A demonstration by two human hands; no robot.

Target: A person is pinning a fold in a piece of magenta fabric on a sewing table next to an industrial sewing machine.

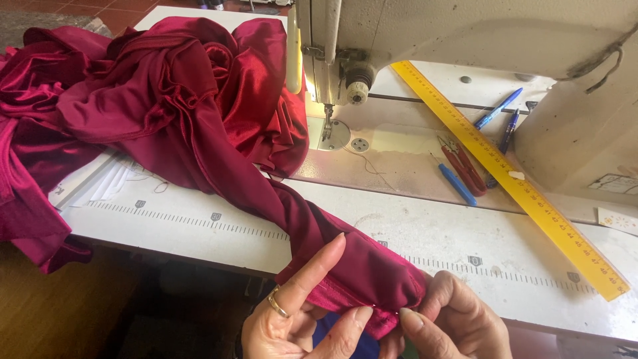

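Note:
A dark red satin garment [166,100] lies heaped on the left of the white sewing table [465,239], and one strip of it runs down to the table's front edge. My left hand [299,312], with a gold ring, pinches the folded end of that strip from the left. My right hand [452,322] pinches the same end from the right, thumb and finger on the fold. Both hands are at the near edge, well in front of the sewing machine [465,33] and its needle [327,123].
A long yellow ruler [512,179] lies diagonally on the right. Red thread snips [462,163], a blue tool [457,184] and two blue pens [502,116] lie beside it. White paper sheets [106,183] stick out under the fabric at left.

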